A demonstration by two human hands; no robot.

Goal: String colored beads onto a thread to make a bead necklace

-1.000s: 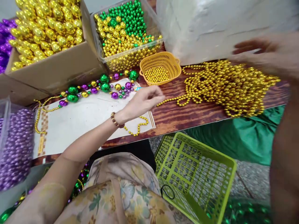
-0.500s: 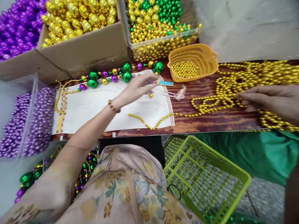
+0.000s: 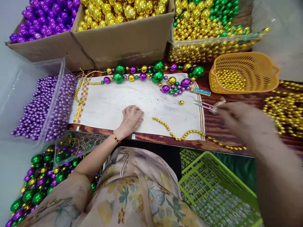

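My left hand (image 3: 132, 119) rests on the white towel (image 3: 109, 104) near its front edge, fingers curled inward; whatever they hold is hidden. My right hand (image 3: 243, 123), smeared by motion, is beside the handle of the small thread snips (image 3: 204, 105); I cannot tell whether it touches them. Between the hands lies a gold bead string (image 3: 182, 137), trailing off the towel to the right. A long needle (image 3: 155, 92) and a loose gold bead (image 3: 181, 102) lie on the towel. Behind them stretches a necklace (image 3: 131, 77) of green, purple and gold beads, with a cluster of small beads at its right.
An orange basket (image 3: 243, 58) with gold beads stands at the back right, near heaped gold strands (image 3: 279, 110). Cardboard boxes (image 3: 123, 44) and a clear bin (image 3: 213, 44) of beads line the back. A purple bead bin (image 3: 62, 75) is left; a green crate (image 3: 217, 189) is below.
My left hand has drawn back from the bead cluster to the towel's front. My right hand has left the gold strands and moved left to the snips. The view has shifted.
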